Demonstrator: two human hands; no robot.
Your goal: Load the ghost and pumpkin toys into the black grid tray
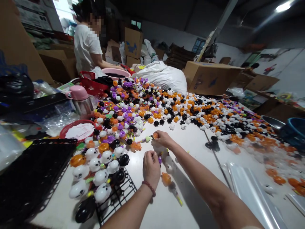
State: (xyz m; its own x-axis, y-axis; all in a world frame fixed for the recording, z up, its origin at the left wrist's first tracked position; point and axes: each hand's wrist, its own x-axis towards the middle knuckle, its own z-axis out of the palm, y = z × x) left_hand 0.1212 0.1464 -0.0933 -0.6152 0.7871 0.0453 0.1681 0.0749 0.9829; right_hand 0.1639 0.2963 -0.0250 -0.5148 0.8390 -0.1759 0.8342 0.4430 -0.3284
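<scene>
My right hand (162,140) pinches a small orange plastic piece (155,135) at its fingertips, above the white tabletop. A clear tube with a pale green end (147,139) lies just left of those fingertips. My left hand (151,163), with a red bead bracelet (149,187) at the wrist, is closed with its fingers curled downward. A purple piece (160,160) shows beside its thumb; what lies inside the fingers is hidden. Just right of this wrist, an orange pumpkin-shaped toy (166,179) with a clear, yellow-tipped tube (177,197) rests on the table.
Heaped toys (176,105) in orange, white, black and purple cover the far table. Skull-topped toys (102,178) fill a black wire rack (127,187) at left. A pink-lidded thermos (82,101), a red basket (62,130) and clear plastic sheets (252,190) flank me. A person (87,44) works behind.
</scene>
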